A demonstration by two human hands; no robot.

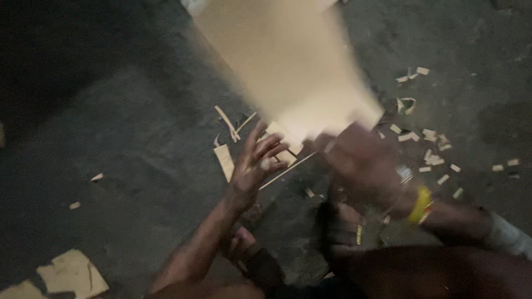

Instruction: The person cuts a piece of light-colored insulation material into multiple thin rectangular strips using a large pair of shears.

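The surface is a dark grey concrete floor (138, 138), rough and stained, dim toward the upper left corner. Pale offcuts are strewn over it: a loose scatter of small cardboard scraps (432, 149) lies to the right, a few thin strips (228, 123) lie near the middle, and a single chip (97, 177) sits well apart on the left. In the lower left corner lie two larger torn cardboard pieces (72, 272), flat and tan with ragged edges. No labels or signs can be made out.

A large tan cardboard sheet (288, 66), blurred by motion, slants from the top edge down toward the middle of the view. Its lower corner meets the right hand (366, 160), which seems closed on that corner, though the blur keeps the grip from being certain. A yellow band (421, 204) circles that wrist.

The left hand (256, 163) is open, fingers spread, held just beside the sheet's lower edge and above a flat rectangular strip (224, 161) on the floor. The person's bare feet (338, 230) rest on the floor beneath the arms.
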